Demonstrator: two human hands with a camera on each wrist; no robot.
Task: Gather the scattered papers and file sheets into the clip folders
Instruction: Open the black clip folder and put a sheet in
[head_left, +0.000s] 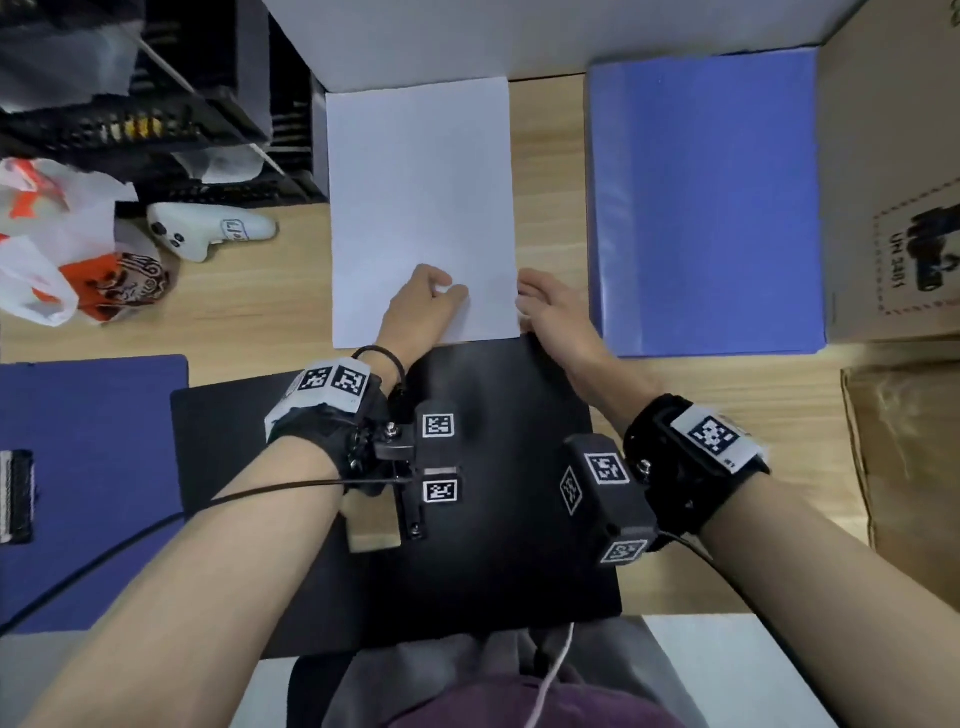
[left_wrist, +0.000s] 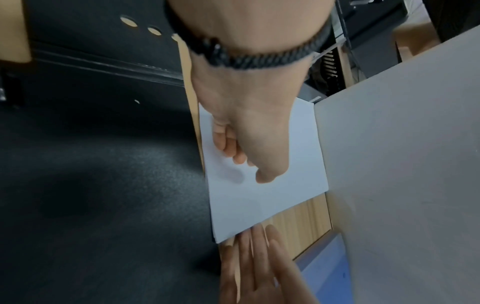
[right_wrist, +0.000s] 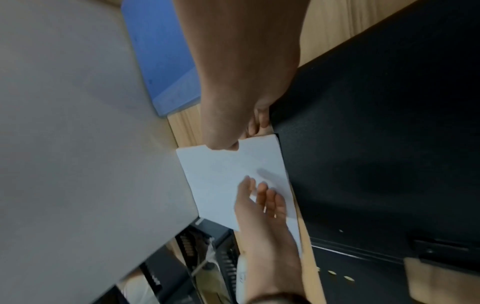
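Where the light wooden desk top (head_left: 270, 306) spreads across the head view, items lie as follows, largest first. Black open clip folder (head_left: 498, 519): flat at the near centre, under both forearms, its far edge touching the near edge of the paper. Light blue plastic folder (head_left: 706, 208): closed, flat at the far right, just beside a brown cardboard box (head_left: 893, 197) at the right edge. Dark blue folder (head_left: 88, 467): flat at the near left, partly under the black folder's left edge. White rectangular paper sheet (head_left: 421, 176): flat at the far centre, long side running near to far, between the black folder and a white upright panel (head_left: 519, 31) at the back. White and orange plastic bag (head_left: 57, 249): crumpled at the far left. White handheld controller (head_left: 208, 228): lying just right of the bag.

Left hand (head_left: 421, 306): resting on the near part of the sheet, fingers loosely bent, fingertips (left_wrist: 265, 176) touching the paper; it grips nothing. Right hand (head_left: 556, 312): at the sheet's near right corner, between the paper and the light blue folder; in the right wrist view its thumb lies over the sheet's right edge with the fingers tucked below, pinching the paper there. The two hands sit near each other without touching.
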